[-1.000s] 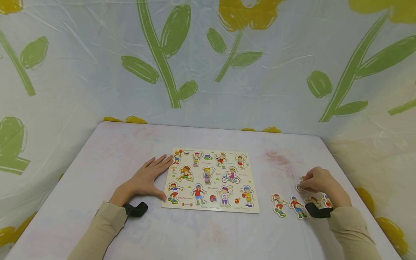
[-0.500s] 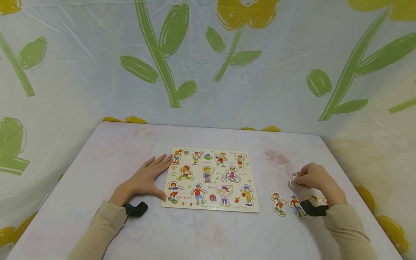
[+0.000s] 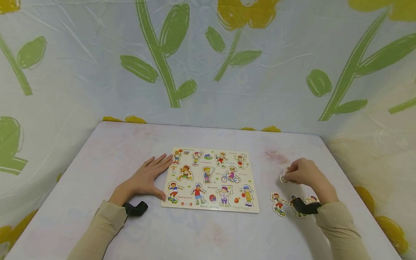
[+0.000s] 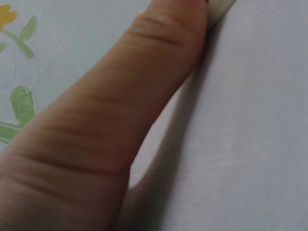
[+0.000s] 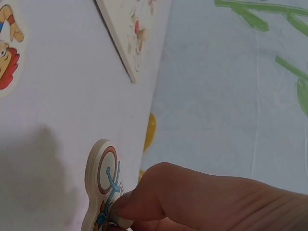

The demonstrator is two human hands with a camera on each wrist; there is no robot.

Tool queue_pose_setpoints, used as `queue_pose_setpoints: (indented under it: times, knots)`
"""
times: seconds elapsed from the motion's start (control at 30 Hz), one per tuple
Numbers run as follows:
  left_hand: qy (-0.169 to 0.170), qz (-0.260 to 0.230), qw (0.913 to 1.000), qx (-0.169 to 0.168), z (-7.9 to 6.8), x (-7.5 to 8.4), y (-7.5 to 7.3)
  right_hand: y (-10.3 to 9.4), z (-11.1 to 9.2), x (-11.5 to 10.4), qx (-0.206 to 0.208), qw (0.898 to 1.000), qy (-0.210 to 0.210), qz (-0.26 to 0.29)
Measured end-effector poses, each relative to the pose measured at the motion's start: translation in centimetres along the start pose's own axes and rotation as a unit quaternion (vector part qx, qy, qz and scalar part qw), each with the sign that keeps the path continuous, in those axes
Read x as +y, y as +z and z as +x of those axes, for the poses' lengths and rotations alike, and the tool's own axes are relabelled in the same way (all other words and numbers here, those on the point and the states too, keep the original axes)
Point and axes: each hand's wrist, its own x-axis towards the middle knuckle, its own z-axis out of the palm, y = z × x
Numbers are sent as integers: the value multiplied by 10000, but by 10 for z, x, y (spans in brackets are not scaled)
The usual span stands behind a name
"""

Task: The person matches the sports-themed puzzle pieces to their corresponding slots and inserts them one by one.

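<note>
My left hand (image 3: 147,178) lies with spread fingers along the left edge of the wooden puzzle board (image 3: 208,202), fingertips and thumb touching it. In the left wrist view the thumb (image 4: 110,101) reaches to the board's edge. My right hand (image 3: 308,177) pinches a bicycle puzzle piece (image 5: 107,168) between thumb and fingers, just right of the board. The piece stands tilted on edge in the right wrist view, its lower part covered by the fingers. Sports figures fill the board in three rows, including a girl on a bicycle (image 3: 231,176).
Nearer me on the right lie a skateboarder piece (image 3: 278,204), a blue-capped figure piece (image 3: 293,202) and another piece (image 3: 312,198), the last two partly behind the black wrist camera (image 3: 303,206). White cloth covers the table (image 3: 201,238); a flower-printed curtain (image 3: 276,83) surrounds it.
My right hand has moved left and slightly away from me with the bicycle piece, toward the board. The left hand and the board have stayed in place.
</note>
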Motion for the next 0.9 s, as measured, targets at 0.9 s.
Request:
queue_pose_setpoints:
  times: [0.9]
  knots:
    - [122,-12,9998,136,-1,1,-1,10,13,-67,-121,9997,-133,169]
